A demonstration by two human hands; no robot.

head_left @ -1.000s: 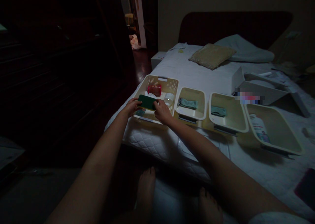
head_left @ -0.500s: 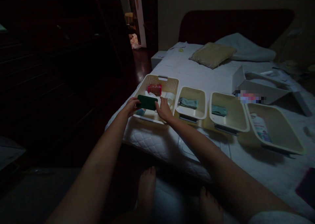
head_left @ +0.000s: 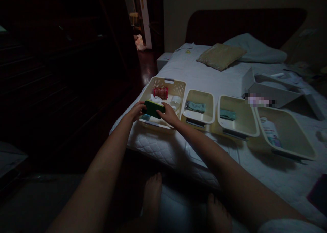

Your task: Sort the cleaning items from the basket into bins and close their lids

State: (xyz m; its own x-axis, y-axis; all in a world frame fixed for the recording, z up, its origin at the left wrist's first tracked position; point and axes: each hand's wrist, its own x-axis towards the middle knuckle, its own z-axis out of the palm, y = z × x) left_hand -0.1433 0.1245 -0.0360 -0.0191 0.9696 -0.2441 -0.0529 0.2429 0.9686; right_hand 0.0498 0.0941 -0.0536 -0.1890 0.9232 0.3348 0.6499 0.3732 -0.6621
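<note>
Green pad (head_left: 153, 109), probably a sponge
Rectangular, yellow-green along its upper edge; held over the cream basket (head_left: 179, 86), right end slightly lower.

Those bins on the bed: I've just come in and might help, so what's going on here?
A person's left hand and right hand hold a green pad by its ends over the perforated basket. Three bins stand to the basket's right: two hold green cloths, the rightmost a white bottle.
</note>
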